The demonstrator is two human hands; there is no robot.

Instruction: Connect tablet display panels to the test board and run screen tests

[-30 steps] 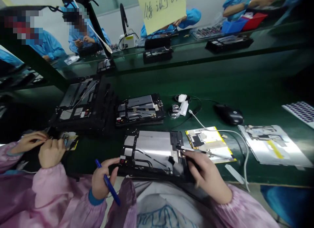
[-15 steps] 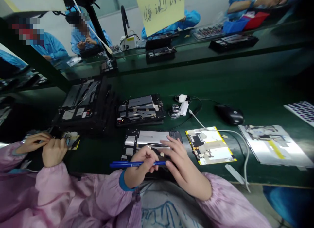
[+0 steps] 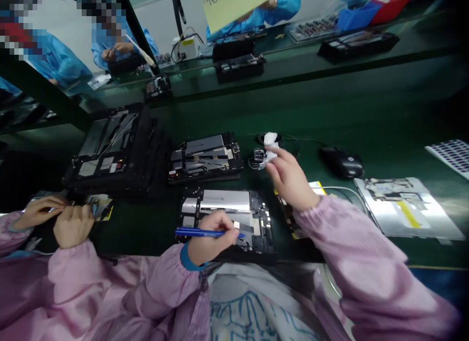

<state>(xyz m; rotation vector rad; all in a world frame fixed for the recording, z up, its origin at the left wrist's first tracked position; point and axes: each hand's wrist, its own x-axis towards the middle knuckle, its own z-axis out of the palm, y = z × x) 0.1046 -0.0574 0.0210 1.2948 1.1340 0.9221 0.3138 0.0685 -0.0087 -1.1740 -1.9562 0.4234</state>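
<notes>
An opened tablet (image 3: 227, 200) is lying on the dark green bench (image 3: 142, 228) right in front of the person, its silver and black insides facing up. The left hand (image 3: 210, 238) is hovering over its lower part, the fingers gripping a blue pen (image 3: 194, 232) whose tip is pointing to the right; whether that tip is touching the tablet, I cannot tell. The right hand (image 3: 289, 177) is hanging beyond the tablet's far right corner, thumb and forefinger standing a little apart at a scrap of white paper (image 3: 270, 156); I cannot tell whether they are pinching it. A small gadget (image 3: 258, 155) is sitting just beside that paper.

Behind the opened tablet, a second tablet (image 3: 203, 144) is lying, and a tall stack of tablets (image 3: 110, 140) is standing to its left. A black mouse (image 3: 340, 162) is resting on the right, near a metal panel (image 3: 395, 221). At far left, a co-worker's hands (image 3: 75, 226) are working close together, while people in blue sleeves (image 3: 282, 9) are sitting opposite.
</notes>
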